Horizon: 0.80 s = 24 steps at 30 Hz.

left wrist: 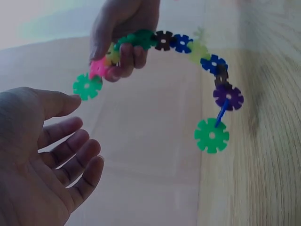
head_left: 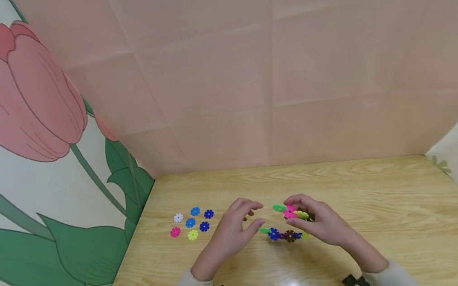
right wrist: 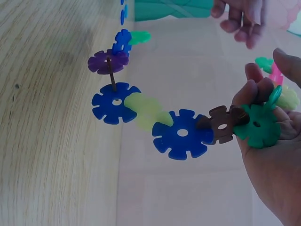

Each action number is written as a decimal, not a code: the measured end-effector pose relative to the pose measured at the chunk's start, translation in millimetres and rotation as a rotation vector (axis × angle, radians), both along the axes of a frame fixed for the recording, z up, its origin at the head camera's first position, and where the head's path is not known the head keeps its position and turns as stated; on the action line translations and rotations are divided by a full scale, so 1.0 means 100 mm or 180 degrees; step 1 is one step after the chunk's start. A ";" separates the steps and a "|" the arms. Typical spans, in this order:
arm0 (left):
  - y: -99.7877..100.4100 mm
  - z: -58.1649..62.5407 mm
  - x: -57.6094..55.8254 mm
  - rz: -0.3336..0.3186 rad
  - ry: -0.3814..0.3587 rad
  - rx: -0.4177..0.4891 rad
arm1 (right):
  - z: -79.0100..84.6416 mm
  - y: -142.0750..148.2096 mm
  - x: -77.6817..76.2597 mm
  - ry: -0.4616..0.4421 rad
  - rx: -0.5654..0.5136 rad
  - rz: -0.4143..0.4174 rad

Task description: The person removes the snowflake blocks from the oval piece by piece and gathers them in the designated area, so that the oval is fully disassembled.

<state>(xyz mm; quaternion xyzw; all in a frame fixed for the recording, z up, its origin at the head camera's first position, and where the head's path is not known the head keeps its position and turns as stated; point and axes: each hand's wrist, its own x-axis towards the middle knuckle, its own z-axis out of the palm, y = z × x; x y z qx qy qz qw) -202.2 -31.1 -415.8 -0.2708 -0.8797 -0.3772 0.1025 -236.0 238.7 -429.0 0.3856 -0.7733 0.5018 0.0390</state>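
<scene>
My right hand (head_left: 321, 221) grips a curved chain of interlocking plastic snowflake discs (right wrist: 171, 143) near one end, fingers and thumb curled round it. The chain mixes green, pink, yellow, brown, blue and purple discs, slotted edge to edge. Its gripped end finishes in a green disc (left wrist: 87, 86) beyond the pink one (left wrist: 98, 68). From the hand the rest arcs round to another green end disc (left wrist: 211, 136), which hangs off a blue disc seen edge-on. My left hand (head_left: 236, 224) is empty, its fingers loosely bent and spread, with one fingertip close to the green disc by the pink one.
Several loose snowflake discs lie flat on the wooden table (head_left: 142, 277) left of my left hand: white (head_left: 178, 218), pink (head_left: 175, 232), yellow (head_left: 193, 234) and blue ones (head_left: 204, 226). A pink cloth backdrop (head_left: 214, 71) rises behind the table, and a tulip-print panel (head_left: 41, 96) stands at left.
</scene>
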 end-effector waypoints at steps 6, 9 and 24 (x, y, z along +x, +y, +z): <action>0.10 0.02 -0.03 -0.0122 0.0057 0.0002 | 0.00 -0.03 0.00 0.0008 -0.0025 0.0076; 0.15 0.03 -0.04 -0.0184 0.0060 0.0040 | 0.00 -0.04 0.00 0.0001 -0.0030 0.0167; 0.29 0.01 -0.13 -0.0269 0.0001 0.0188 | 0.02 -0.05 0.00 -0.0114 -0.0063 0.0377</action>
